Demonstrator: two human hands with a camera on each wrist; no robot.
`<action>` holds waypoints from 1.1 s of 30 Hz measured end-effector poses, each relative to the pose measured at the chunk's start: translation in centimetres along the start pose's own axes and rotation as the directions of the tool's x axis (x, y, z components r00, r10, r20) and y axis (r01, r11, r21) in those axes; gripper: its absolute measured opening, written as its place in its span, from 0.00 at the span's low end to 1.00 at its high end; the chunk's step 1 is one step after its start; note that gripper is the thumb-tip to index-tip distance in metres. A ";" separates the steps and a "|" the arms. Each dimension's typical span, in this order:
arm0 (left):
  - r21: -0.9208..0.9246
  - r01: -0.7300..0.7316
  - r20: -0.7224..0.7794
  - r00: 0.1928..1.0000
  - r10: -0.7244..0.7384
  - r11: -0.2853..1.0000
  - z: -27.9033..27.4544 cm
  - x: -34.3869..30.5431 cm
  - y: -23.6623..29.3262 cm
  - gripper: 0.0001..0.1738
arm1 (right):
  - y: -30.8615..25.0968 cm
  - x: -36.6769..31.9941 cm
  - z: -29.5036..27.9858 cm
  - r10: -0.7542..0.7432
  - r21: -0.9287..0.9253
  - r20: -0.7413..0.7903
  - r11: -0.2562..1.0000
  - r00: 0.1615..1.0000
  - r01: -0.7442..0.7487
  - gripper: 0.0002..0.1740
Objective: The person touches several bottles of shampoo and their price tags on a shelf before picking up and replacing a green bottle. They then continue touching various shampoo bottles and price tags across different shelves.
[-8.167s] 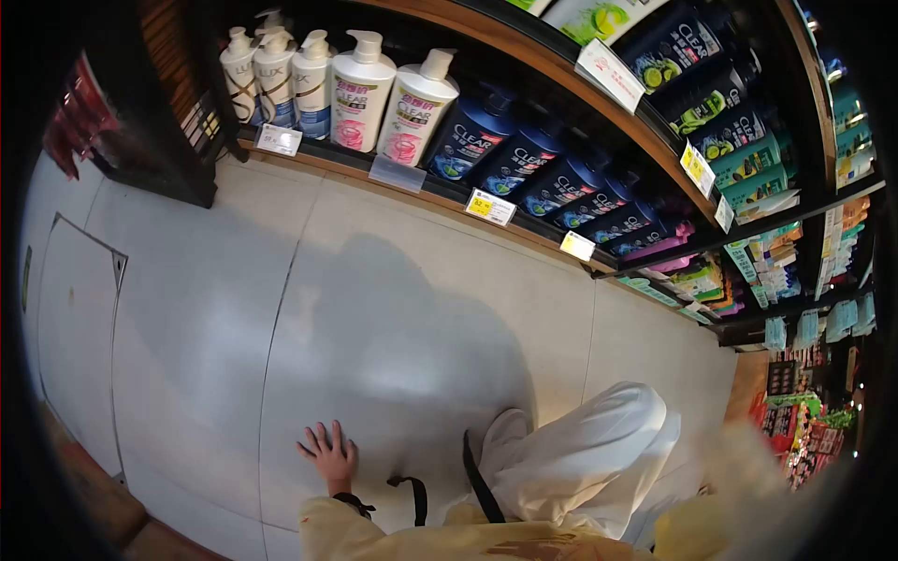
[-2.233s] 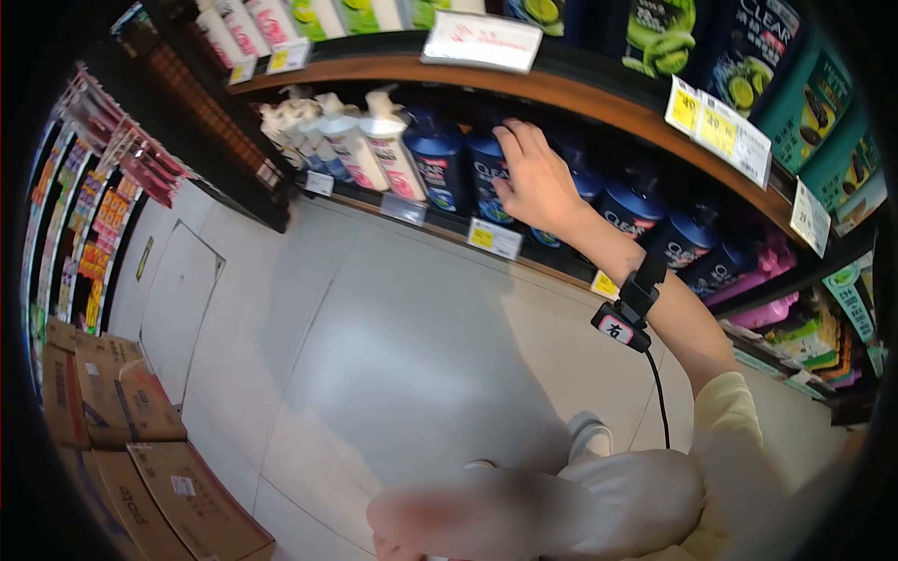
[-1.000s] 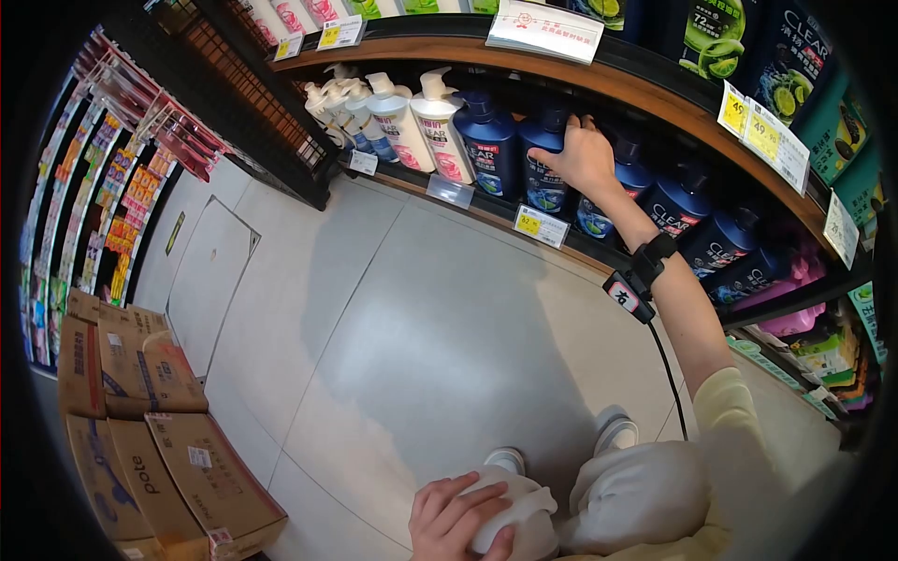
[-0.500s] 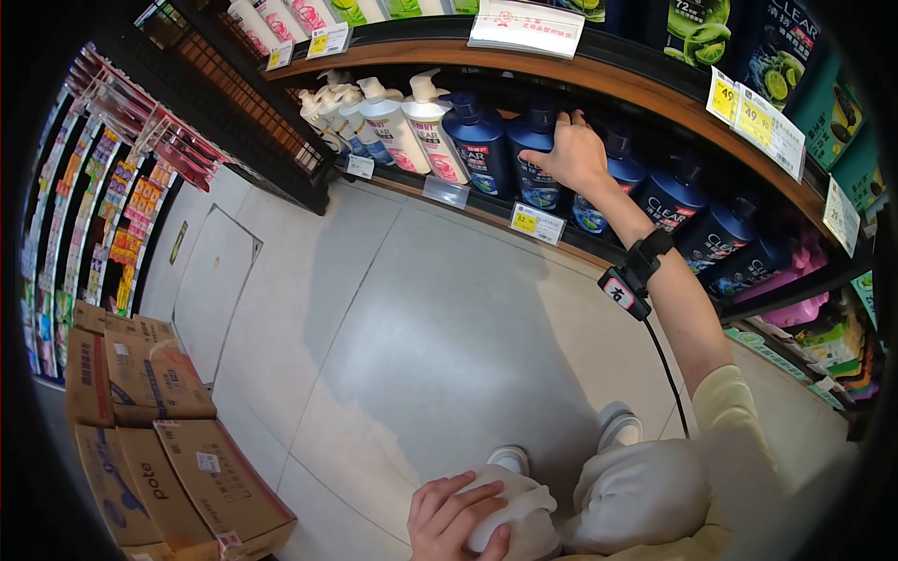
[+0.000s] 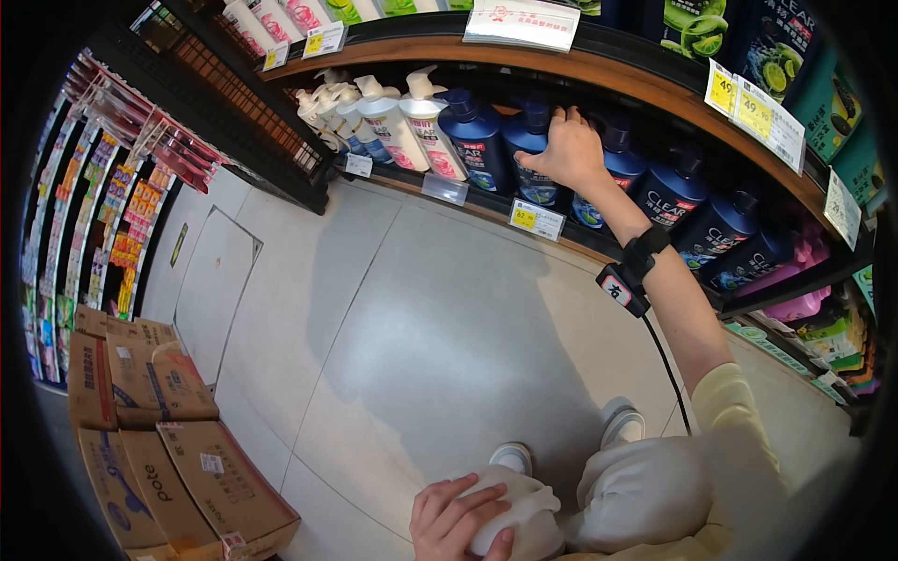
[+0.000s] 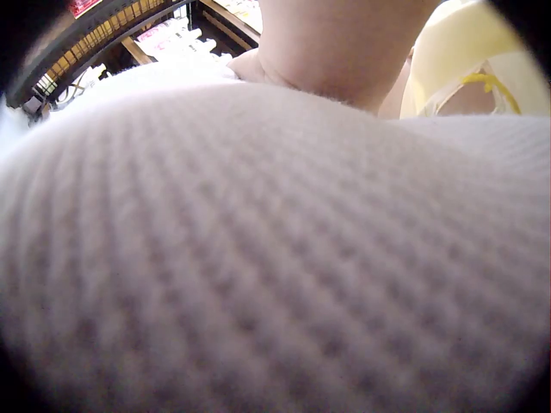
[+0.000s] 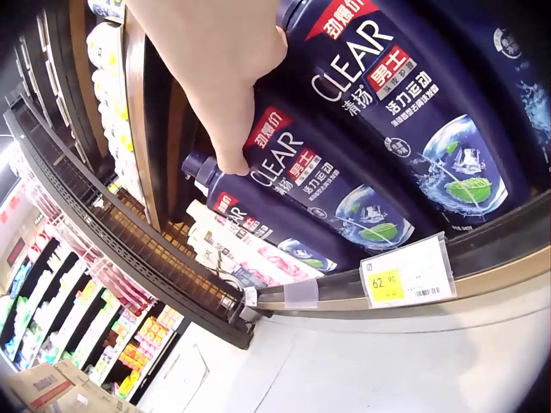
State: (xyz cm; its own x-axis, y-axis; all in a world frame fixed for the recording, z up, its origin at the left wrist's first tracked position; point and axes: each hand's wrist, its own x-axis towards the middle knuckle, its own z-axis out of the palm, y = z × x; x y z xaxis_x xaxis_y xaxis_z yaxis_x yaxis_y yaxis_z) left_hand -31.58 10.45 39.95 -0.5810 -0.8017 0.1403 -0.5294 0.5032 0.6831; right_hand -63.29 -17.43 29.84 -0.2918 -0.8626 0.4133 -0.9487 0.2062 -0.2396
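Note:
On the lower shelf my right hand (image 5: 572,154) holds a dark blue CLEAR shampoo bottle (image 5: 537,191), thumb across its front and fingers at its far upper side. The bottle stands upright in a row of matching bottles, its pump top black-blue. From the right wrist, the thumb (image 7: 231,155) overlaps the label of this bottle (image 7: 288,168), and the fingers are out of sight. My left hand (image 5: 458,519) rests with relaxed fingers over the knee of the white trousers (image 5: 519,524). Ribbed trouser cloth (image 6: 258,241) fills most of the left wrist view.
White pump bottles (image 5: 383,122) stand left of the blue ones. An upper shelf edge (image 5: 449,51) overhangs the hand, and a price tag (image 5: 537,219) hangs on the lower edge. Cardboard boxes (image 5: 187,486) are stacked at left. A cable (image 5: 669,369) trails from the right wrist.
From beside the floor, my left hand has come to the knee. My right hand has reached into the shelf and its fingers have settled around a shampoo bottle. Little moves over the last half second.

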 end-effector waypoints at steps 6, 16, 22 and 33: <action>-0.011 -0.008 0.002 1.000 0.008 1.000 0.0 0.0 -0.1 0.15 | 0.1 -0.2 0.4 -0.045 -0.001 -0.046 0.999 0.998 0.045 0.46; -0.026 -0.025 0.009 1.000 0.025 0.999 -0.3 -0.2 -0.2 0.14 | 0.0 -0.4 -0.6 -0.013 0.094 0.064 0.996 0.998 0.007 0.45; -0.032 -0.033 0.013 0.999 0.033 0.999 -0.4 -0.2 -0.3 0.15 | -0.5 -0.7 -1.0 0.028 0.083 0.079 0.996 0.996 -0.035 0.47; -0.038 -0.029 0.018 0.999 0.030 0.999 -0.5 -0.3 -0.3 0.16 | -0.1 -0.9 -1.1 -0.017 0.232 0.059 0.973 0.998 0.003 0.61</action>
State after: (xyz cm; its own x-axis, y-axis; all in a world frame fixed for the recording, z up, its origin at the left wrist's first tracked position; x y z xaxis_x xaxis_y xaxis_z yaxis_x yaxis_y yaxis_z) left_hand -30.90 10.41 40.09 -0.6074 -0.7805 0.1481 -0.4884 0.5139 0.7052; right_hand -63.06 -16.20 30.47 -0.2679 -0.8917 0.3649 -0.8956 0.0909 -0.4354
